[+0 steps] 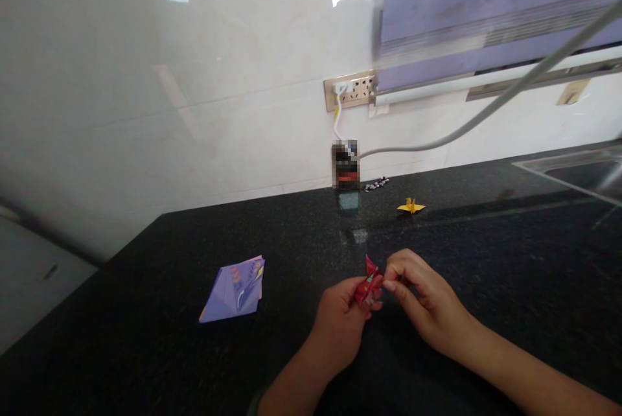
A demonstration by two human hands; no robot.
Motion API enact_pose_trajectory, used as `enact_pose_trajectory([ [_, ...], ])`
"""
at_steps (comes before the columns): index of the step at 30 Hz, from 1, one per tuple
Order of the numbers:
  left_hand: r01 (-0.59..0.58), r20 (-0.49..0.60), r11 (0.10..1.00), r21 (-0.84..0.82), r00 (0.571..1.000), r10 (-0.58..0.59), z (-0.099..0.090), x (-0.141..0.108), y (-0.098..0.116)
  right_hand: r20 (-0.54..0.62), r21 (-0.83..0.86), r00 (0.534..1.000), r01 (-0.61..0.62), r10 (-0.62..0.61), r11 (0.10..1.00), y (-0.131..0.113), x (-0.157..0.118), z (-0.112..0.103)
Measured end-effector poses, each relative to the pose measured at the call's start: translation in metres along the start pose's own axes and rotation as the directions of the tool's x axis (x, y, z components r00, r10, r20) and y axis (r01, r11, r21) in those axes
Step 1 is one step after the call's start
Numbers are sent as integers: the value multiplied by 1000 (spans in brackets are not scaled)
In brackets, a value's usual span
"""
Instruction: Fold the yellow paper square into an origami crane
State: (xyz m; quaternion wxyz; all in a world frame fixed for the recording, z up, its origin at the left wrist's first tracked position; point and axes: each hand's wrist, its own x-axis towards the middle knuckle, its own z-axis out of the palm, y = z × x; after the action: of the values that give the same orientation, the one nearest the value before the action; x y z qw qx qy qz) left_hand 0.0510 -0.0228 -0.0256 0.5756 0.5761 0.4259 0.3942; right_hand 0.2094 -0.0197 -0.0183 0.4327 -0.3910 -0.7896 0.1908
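Note:
A small folded piece of red patterned paper (370, 288) is held above the dark countertop. My left hand (343, 322) grips its lower left side between thumb and fingers. From the right, my right hand (427, 299) pinches the paper's right edge with thumb and forefinger. To the left lies a stack of purple patterned paper sheets (233, 293), flat on the counter. A yellow folded paper crane (411, 207) stands farther back, right of the red paper.
On the black counter (146, 273), a blurred-out upright device (346, 166) leans near the wall, with a beaded strand (376, 184) beside it. A grey cable (476, 118) runs to the upper right. A sink (583, 173) lies at the far right.

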Motion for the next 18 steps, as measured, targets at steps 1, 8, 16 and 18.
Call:
enact_pose_trajectory([
  [1,58,2,996,-69,998,-58,0,1,0,15,-27,999,49,-48,998,0,-1,-1],
  [8,114,17,970,-214,993,-113,-3,3,2,121,-111,959,269,-256,957,-3,0,-7],
  [16,82,84,980,-183,994,-68,-1,1,3,73,-108,982,183,-175,977,-1,1,-3],
  [18,113,95,969,-218,991,-94,0,0,4,42,-102,989,148,-144,984,1,2,-2],
])
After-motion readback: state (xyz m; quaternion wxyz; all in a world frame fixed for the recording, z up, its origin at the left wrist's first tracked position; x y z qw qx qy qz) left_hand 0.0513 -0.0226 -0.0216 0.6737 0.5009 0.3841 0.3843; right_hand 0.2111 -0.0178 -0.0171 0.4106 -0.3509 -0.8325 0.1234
